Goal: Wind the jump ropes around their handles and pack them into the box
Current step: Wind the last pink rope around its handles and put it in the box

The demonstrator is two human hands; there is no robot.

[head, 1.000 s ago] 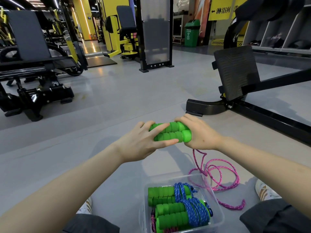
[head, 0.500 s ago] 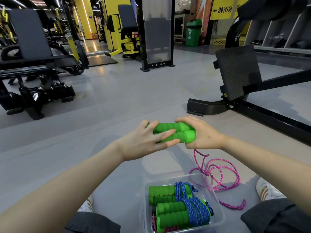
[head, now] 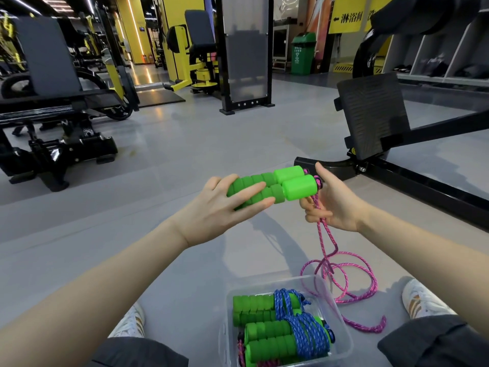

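Jump rope handles (head: 275,186), two green ones side by side, are up in the air over the grey floor (head: 185,144), roughly level, mid-frame. Left to right we see the left grip (head: 219,210) wrapped over the foam ends, fingers laid across the top, holding both handles. The right grip (head: 336,205) is just beside the hard cap ends, palm spread, thumb up, lower fingers pinching the pink rope (head: 326,263) just under the caps. We note the rope hangs down and lies in loose loops on the floor, right of the clear plastic box (head: 341,327). The box sits between the person's legs and holds wound jump ropes (head: 267,337), green handles wrapped in blue cord.
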